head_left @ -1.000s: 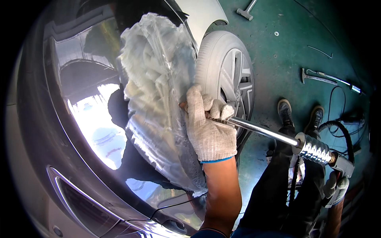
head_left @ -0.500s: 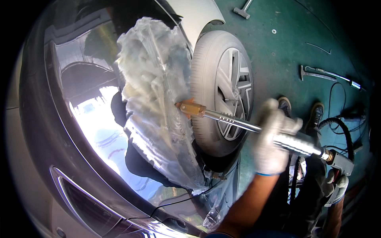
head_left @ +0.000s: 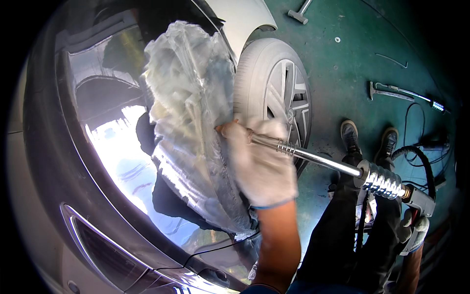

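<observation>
A slide hammer dent puller (head_left: pixel 333 164) with a chrome rod spans from a dark car's rear quarter panel (head_left: pixel 196 122), sanded to bare metal, across the wheel to my right side. At its far end my left hand (head_left: pixel 264 161), in a white glove and slightly blurred, is closed around the copper-coloured head (head_left: pixel 226 128), mostly covering it. The tip touches the panel beside the wheel arch. The ribbed sliding weight (head_left: pixel 384 180) sits back against the pistol grip (head_left: pixel 418 201). My gloved right hand (head_left: pixel 416 228) is wrapped around that grip, fingers near its red trigger.
A car wheel (head_left: pixel 279 88) stands close beside the rod. On the green floor lie a hammer (head_left: pixel 297 17), a washer (head_left: pixel 337 39), a bent wire (head_left: pixel 391 60) and more hand tools (head_left: pixel 396 92). A thick black cable (head_left: pixel 425 159) runs from the grip.
My left hand has left the sliding weight and moved leftward to the puller's copper head. The weight now rests farther back, by the grip. My right hand stays in place.
</observation>
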`<state>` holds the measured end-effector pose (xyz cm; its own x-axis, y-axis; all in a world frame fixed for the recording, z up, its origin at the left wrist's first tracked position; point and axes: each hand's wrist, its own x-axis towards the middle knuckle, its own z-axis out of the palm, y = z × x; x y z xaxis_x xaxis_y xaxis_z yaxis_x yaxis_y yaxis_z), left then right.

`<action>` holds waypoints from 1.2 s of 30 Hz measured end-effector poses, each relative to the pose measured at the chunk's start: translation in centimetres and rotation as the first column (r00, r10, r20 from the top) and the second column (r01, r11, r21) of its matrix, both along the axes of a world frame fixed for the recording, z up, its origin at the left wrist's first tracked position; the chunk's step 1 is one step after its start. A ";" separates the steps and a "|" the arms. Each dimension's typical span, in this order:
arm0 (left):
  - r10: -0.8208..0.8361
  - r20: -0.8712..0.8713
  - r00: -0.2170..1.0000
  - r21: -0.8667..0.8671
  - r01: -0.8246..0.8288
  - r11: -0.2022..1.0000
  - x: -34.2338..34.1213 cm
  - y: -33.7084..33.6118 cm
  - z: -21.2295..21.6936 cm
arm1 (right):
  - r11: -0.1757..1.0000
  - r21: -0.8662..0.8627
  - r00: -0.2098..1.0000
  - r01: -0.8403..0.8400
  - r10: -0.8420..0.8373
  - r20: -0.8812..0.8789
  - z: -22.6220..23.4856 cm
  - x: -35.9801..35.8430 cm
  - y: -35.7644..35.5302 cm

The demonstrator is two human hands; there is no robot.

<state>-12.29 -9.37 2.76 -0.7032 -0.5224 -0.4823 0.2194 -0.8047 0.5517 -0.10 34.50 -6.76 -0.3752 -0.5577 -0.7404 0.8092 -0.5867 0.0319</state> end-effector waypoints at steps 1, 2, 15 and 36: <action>0.004 0.090 0.996 -0.119 0.007 0.993 -0.6 -1.7 1.1 | 0.999 0.023 0.999 0.025 -0.024 -0.028 -0.8 0.8 -0.3; -0.095 -0.032 0.995 -0.065 0.092 0.994 -0.8 -2.6 0.4 | 0.997 0.060 0.997 0.039 -0.035 -0.064 -0.9 0.8 -0.5; 0.259 0.444 0.858 -0.365 -0.091 0.927 -2.3 -0.2 0.6 | 0.998 -0.052 0.999 0.042 -0.041 0.031 -3.8 1.1 0.9; 0.141 0.317 0.938 -0.323 -0.033 0.946 -2.1 -1.2 0.4 | 0.995 -0.093 1.000 0.019 -0.018 0.012 -3.4 -0.6 0.9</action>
<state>-14.40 -10.53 3.17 -0.4760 -0.7344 -0.4838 0.0419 -0.5685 0.8216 -0.69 35.38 -10.18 -0.3782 -0.6173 -0.6899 0.7974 -0.5957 0.0959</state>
